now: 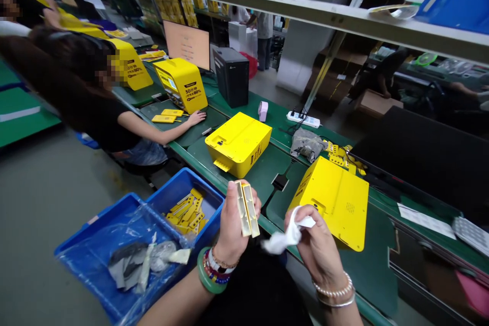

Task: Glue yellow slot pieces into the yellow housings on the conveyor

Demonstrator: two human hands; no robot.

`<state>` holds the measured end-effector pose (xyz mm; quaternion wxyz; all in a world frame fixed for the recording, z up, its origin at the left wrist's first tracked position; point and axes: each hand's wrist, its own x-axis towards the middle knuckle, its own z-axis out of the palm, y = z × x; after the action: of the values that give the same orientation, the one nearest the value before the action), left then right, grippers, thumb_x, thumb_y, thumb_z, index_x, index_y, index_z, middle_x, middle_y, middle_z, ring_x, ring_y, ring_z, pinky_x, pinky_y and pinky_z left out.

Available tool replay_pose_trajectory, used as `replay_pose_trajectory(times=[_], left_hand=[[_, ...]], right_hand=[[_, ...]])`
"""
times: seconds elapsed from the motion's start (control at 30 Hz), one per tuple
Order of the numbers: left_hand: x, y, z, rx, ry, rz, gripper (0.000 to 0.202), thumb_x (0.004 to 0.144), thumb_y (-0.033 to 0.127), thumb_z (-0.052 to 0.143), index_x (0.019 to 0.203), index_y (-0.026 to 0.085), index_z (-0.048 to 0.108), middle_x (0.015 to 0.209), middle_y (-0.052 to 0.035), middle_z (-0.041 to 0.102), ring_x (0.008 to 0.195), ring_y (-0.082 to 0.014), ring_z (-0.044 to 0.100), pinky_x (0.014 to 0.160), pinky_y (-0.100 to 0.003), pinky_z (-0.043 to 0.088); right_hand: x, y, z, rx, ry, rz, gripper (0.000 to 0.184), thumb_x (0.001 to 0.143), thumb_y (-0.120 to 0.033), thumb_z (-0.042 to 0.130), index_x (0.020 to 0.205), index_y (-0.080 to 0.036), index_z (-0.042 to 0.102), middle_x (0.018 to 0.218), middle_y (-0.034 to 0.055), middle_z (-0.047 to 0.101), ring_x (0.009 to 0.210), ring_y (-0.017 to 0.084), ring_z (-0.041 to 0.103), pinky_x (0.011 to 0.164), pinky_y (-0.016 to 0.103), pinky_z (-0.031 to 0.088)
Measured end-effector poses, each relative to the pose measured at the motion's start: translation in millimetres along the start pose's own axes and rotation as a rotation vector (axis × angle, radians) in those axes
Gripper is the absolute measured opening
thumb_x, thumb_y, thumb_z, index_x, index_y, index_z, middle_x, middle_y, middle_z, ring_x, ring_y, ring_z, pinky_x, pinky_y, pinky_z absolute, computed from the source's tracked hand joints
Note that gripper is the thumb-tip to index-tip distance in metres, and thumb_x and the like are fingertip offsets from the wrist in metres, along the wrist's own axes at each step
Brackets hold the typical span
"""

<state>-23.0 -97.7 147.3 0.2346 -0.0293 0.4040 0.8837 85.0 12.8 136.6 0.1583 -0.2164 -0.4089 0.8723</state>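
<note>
My left hand (234,221), with several bracelets at its wrist, is closed around two flat yellow-edged pieces (247,210) held side by side; their pale ends face me. Pinched in my right hand (316,237) is a crumpled white cloth or tissue (287,236), its lower end blurred. Just beyond my right hand a yellow box-shaped unit (338,198) lies on the green bench. Another yellow unit (240,137) lies beyond my left hand, a yellow tab sticking out of its near side.
Left of me stand blue bins, one with yellow pieces (188,211), one lined with plastic and holding grey scraps (128,265). A co-worker's hand (197,117) rests on the bench by a yellow unit (183,84). A power strip (303,119) and grey bag (307,143) lie farther back.
</note>
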Motion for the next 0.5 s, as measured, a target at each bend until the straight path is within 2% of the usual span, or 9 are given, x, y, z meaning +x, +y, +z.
replay_pose_trajectory(times=[0.17,0.23,0.27,0.33,0.37,0.4,0.5], left_hand=[[-0.1,1.2,0.2,-0.003,-0.025,-0.042,0.038,0.088,0.057,0.052,0.087,0.020,0.051,0.063,0.0050,0.046,0.047,-0.0078,0.044,0.042,-0.019,0.034],[0.1,1.3,-0.9,-0.005,-0.023,-0.052,0.038,0.088,0.058,0.050,0.086,0.020,0.050,0.062,0.0051,0.046,0.046,-0.0077,0.043,0.041,-0.019,0.033],[0.2,1.4,-1.5,-0.007,-0.024,-0.055,0.038,0.089,0.058,0.049,0.086,0.020,0.050,0.062,0.0050,0.046,0.046,-0.0077,0.043,0.041,-0.019,0.033],[-0.2,1.9,-2.3,-0.011,-0.029,-0.060,0.038,0.090,0.057,0.047,0.087,0.019,0.050,0.062,0.0049,0.046,0.046,-0.0078,0.043,0.041,-0.019,0.033],[-0.6,2.5,-2.4,-0.013,-0.030,-0.061,0.037,0.090,0.057,0.047,0.087,0.019,0.050,0.062,0.0049,0.046,0.045,-0.0078,0.043,0.041,-0.019,0.033],[-1.1,3.1,-2.2,-0.015,-0.028,-0.061,0.038,0.090,0.057,0.047,0.087,0.019,0.050,0.062,0.0049,0.045,0.045,-0.0077,0.043,0.041,-0.019,0.033],[-2.7,5.4,-0.9,-0.024,-0.015,-0.057,0.039,0.089,0.058,0.049,0.087,0.019,0.051,0.061,0.0050,0.045,0.045,-0.0078,0.042,0.040,-0.019,0.034]], right_hand=[[0.8,-3.9,-1.7,-0.003,-0.040,0.037,0.026,0.083,-0.040,0.059,0.071,-0.018,0.067,0.068,0.0002,0.051,0.060,0.012,0.046,0.052,0.024,0.039],[0.0,-6.4,-1.7,-0.032,0.015,0.076,0.017,0.081,-0.036,0.066,0.084,-0.020,0.070,0.066,-0.0022,0.051,0.057,0.010,0.045,0.050,0.021,0.040],[-0.2,-7.1,-1.9,-0.040,0.043,0.087,0.020,0.078,-0.032,0.072,0.095,-0.023,0.070,0.067,-0.0035,0.053,0.057,0.009,0.046,0.051,0.019,0.041],[0.5,-6.5,-3.0,-0.025,0.066,0.101,0.047,0.070,-0.025,0.080,0.114,-0.028,0.065,0.071,-0.0046,0.058,0.059,0.008,0.051,0.055,0.018,0.045],[1.3,-5.1,-3.9,-0.013,0.063,0.110,0.052,0.067,-0.023,0.082,0.116,-0.027,0.065,0.073,-0.0042,0.060,0.060,0.008,0.053,0.057,0.018,0.047],[2.2,-3.1,-4.9,-0.005,0.058,0.122,0.048,0.065,-0.023,0.083,0.110,-0.025,0.068,0.074,-0.0034,0.062,0.061,0.009,0.055,0.058,0.018,0.047],[3.4,4.7,-5.9,0.018,0.032,0.110,0.022,0.062,-0.024,0.085,0.080,-0.019,0.073,0.082,-0.0002,0.066,0.068,0.010,0.060,0.063,0.020,0.048]])
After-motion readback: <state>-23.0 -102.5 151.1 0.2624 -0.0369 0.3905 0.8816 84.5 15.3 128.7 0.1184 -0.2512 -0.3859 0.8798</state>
